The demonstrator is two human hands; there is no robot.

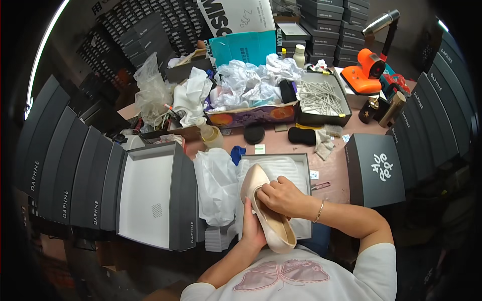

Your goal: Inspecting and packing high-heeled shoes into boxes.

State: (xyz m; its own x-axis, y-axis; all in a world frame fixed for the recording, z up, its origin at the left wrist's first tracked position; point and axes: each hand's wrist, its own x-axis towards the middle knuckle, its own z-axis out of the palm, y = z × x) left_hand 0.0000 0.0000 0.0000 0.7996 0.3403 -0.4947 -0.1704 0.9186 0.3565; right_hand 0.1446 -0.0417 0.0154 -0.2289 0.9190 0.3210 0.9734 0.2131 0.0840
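Note:
A pale beige pointed shoe [282, 238] is held up in front of my chest, its toe pointing away from me and its heel near my shirt. My left hand [252, 228] grips it along the left side, thumb up against the upper. Curled over the shoe's opening is my right hand [282, 195], fingers closed and reaching inside; whatever they pinch is hidden. Beneath the shoe lies an open shoebox [307, 165] lined with white padded wrap [286, 165]. White tissue paper [215, 183] spills beside it on the left.
Dark shoeboxes [80, 180] line the left, near an open one [145, 195]. A closed box [376, 170] stands right. Behind are a carton of crumpled paper [251, 118], a tray of thin sticks [321, 98], an orange device [364, 75], a bottle [210, 134] and a black sponge [302, 135].

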